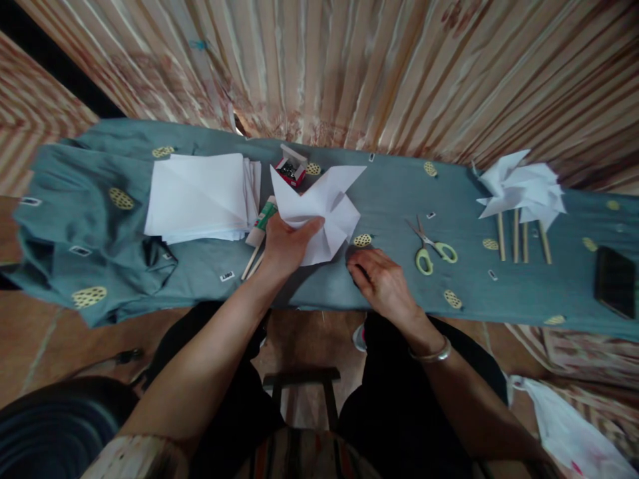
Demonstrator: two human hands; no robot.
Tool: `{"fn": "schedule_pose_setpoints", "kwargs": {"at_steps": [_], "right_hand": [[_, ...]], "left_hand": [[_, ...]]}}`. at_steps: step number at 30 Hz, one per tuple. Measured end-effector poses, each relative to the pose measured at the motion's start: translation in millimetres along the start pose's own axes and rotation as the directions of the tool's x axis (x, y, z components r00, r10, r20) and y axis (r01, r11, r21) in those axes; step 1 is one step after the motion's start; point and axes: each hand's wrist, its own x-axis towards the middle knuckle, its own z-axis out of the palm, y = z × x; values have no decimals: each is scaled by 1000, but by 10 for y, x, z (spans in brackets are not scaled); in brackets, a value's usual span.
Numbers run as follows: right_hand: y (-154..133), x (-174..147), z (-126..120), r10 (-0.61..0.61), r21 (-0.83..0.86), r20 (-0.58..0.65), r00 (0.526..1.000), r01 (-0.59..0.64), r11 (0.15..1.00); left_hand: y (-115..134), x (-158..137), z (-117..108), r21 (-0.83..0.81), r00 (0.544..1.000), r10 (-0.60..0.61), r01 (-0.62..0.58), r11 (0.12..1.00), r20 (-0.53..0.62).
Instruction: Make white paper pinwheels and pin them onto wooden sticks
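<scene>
A white paper pinwheel point(336, 206) is held in my left hand point(289, 245), the thumb lying near its centre and the fingers hidden beneath it. My right hand point(382, 276) rests at the front of the cloth, just right of the pinwheel. Its fingers are curled together, and whatever they may hold is hidden. By my left wrist lie a green and white glue stick point(263, 218) and thin wooden sticks point(248, 264). Behind the pinwheel is an opened small red box point(291, 166) with dark metal bits inside.
Scissors point(428, 249) with green handles lie to the right. A stack of white paper point(200, 196) is on the left. Finished pinwheels point(524, 186) on sticks lie at the far right, near a dark phone point(615, 283). A blue-green cloth point(319, 293) covers the table before a curtain.
</scene>
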Motion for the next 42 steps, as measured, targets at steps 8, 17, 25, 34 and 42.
{"fn": "schedule_pose_setpoints", "kwargs": {"at_steps": [8, 17, 25, 34, 42], "right_hand": [[27, -64, -59, -18, 90, 12, 1000, 17, 996], [99, -23, 7, 209, 276, -35, 977, -192, 942], [193, -34, -28, 91, 364, 53, 994, -104, 925], [136, -51, -54, 29, 246, 64, 998, -44, 968], [179, -44, -67, 77, 318, 78, 994, -98, 943]], "left_hand": [[-12, 21, -41, -3, 1000, 18, -18, 1000, -13], [-10, 25, -38, 5, 1000, 9, -9, 1000, -24], [3, 3, -38, -18, 1000, 22, -22, 1000, -1], [-39, -25, 19, -74, 998, 13, -9, 997, 56], [-16, -16, 8, -41, 999, 7, -5, 999, 31]]}}
